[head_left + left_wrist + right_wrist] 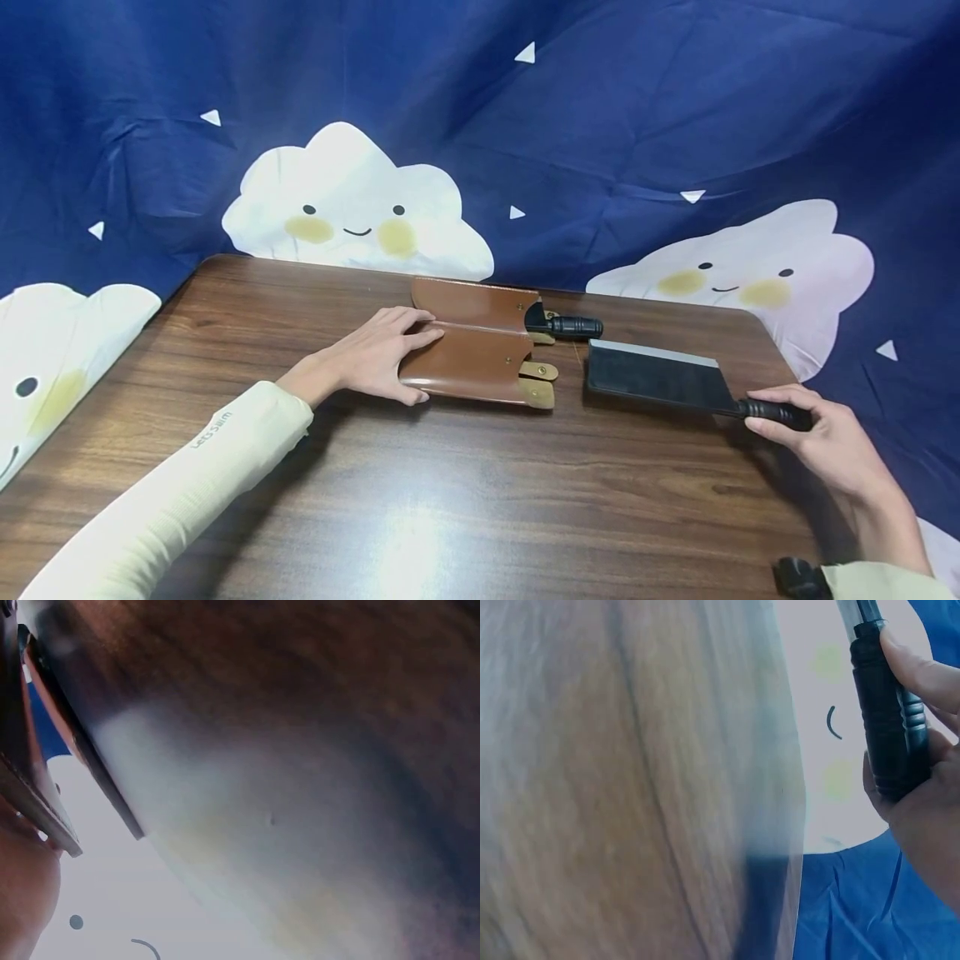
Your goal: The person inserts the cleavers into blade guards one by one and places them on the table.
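Note:
A black cleaver [656, 377] with a pale, bright edge along its far side is held by its ribbed black handle [881, 712] in my right hand [840, 433]. Its blade points left, over the table's right part. My left hand [382, 354] grips the closed end of a brown leather sheath [468, 362], thumb at the near edge and fingers at the far one. This sheath's open end faces the cleaver, its snap strap [540, 371] sticking out. Right behind it lies a second brown sheath [472, 304], with a black knife handle [576, 326] protruding from its right end.
The dark wood-grain table [480, 483] has rounded far corners. Behind it hangs a blue cloth [570, 125] printed with smiling white clouds [352, 196] and small white triangles. A black device [801, 577] sits at the right wrist.

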`<action>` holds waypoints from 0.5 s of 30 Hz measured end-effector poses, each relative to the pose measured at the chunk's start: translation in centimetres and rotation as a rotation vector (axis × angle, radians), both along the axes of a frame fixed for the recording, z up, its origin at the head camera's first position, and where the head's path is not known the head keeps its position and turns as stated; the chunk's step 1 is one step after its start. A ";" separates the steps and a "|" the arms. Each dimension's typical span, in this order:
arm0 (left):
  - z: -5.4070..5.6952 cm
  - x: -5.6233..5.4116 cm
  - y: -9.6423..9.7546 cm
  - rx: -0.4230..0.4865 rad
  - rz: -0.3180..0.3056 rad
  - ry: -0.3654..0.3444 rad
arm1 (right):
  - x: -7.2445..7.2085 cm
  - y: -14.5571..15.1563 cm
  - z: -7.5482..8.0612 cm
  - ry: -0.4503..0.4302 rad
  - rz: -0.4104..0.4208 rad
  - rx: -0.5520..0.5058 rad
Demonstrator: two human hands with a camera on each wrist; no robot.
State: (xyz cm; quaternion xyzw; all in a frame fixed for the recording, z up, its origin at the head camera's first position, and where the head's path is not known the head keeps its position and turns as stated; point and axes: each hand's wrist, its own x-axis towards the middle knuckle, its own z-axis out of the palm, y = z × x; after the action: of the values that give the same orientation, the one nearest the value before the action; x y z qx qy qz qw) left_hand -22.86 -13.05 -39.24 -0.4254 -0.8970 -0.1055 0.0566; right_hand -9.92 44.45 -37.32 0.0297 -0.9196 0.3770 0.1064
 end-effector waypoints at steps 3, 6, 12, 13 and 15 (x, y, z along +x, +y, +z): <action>0.3 0.0 -0.1 0.012 0.006 0.010 | -0.2 -0.5 0.1 0.017 0.016 -0.030; 0.6 0.0 -0.2 0.025 0.018 0.006 | -0.4 -1.2 0.2 0.032 0.028 -0.046; 1.2 0.1 -0.3 0.041 0.021 0.000 | -0.6 -2.4 0.5 0.076 0.032 -0.101; 1.2 0.1 -0.2 0.044 0.020 0.001 | -0.6 -2.5 0.5 0.084 0.034 -0.108; 1.2 0.1 -0.2 0.048 0.020 0.005 | -0.7 -2.7 0.5 0.094 0.046 -0.123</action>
State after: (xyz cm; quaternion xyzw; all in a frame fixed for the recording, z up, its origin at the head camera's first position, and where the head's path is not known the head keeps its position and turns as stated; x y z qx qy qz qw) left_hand -22.80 -13.27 -38.08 -0.4154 -0.8982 -0.1255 0.0699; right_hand -10.59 41.77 -36.86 0.0619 -0.8878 0.4333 0.1424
